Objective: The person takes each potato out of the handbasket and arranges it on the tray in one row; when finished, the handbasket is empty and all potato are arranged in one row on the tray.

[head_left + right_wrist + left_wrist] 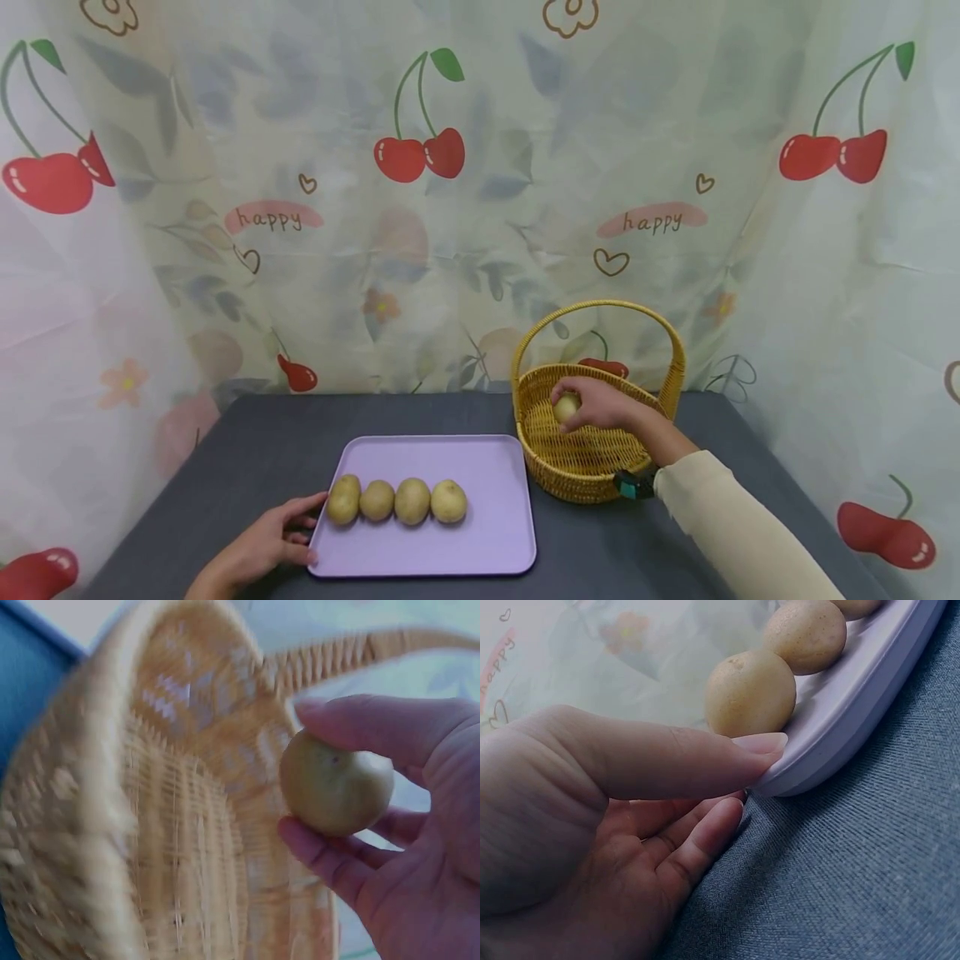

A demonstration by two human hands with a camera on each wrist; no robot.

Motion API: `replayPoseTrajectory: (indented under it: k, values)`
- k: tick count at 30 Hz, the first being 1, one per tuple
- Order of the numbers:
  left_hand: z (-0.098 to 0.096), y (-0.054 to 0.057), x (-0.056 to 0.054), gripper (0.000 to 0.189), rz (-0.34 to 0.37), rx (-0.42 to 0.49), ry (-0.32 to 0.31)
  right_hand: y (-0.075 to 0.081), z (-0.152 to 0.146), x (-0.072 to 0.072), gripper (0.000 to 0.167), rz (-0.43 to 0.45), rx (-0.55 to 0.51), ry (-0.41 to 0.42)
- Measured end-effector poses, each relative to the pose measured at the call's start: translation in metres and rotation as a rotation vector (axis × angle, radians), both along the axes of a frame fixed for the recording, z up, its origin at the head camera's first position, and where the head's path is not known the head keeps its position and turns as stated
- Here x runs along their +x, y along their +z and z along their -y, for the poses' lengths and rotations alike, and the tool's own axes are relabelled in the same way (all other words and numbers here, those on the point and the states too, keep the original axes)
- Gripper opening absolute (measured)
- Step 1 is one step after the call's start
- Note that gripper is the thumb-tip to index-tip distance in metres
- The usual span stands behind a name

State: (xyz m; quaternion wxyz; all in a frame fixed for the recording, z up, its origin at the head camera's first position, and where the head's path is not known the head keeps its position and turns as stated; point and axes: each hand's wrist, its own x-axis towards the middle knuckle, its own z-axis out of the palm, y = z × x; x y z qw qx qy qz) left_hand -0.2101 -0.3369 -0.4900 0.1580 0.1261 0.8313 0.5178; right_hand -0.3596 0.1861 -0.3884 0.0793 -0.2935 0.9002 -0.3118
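Observation:
My right hand point(596, 406) holds a small, round potato point(336, 782) between thumb and fingers, over the open wicker basket point(573, 483). The basket has a tall arched handle, and its woven floor shows bare in the right wrist view. At the left edge of a lilac tray point(487, 533), my left hand point(262, 537) grips the rim, thumb on top and the other fingers at its outer side. Several potatoes point(412, 501) lie on this tray in a side-by-side row, starting next to the left hand.
A dark grey cloth point(300, 429) covers the table under tray and basket. The basket stands close to the tray's upper right corner. Behind and at both sides hangs a curtain point(480, 275) printed with cherries. A dark wristband point(633, 485) sits at the right wrist, by the basket's rim.

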Motion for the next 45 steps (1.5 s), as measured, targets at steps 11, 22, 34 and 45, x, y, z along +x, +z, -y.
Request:
replayPoseTrajectory:
  k: [11,22,34,45]
  values:
    - [-0.002,0.001,0.000,0.081,0.015,-0.026,0.017,0.005,0.035,0.045,0.053,-0.107,-0.140,-0.008]
    - [-0.003,0.002,-0.001,0.081,0.002,-0.056,0.046,-0.017,0.069,0.073,0.052,-0.097,-0.277,0.039]
    - [-0.002,-0.001,0.001,0.084,0.025,-0.052,0.052,-0.062,0.105,0.094,0.063,-0.051,-0.350,0.039]
    - [-0.004,-0.001,0.003,0.080,-0.042,-0.019,0.035,-0.098,0.116,0.093,0.068,-0.163,-0.243,-0.039]
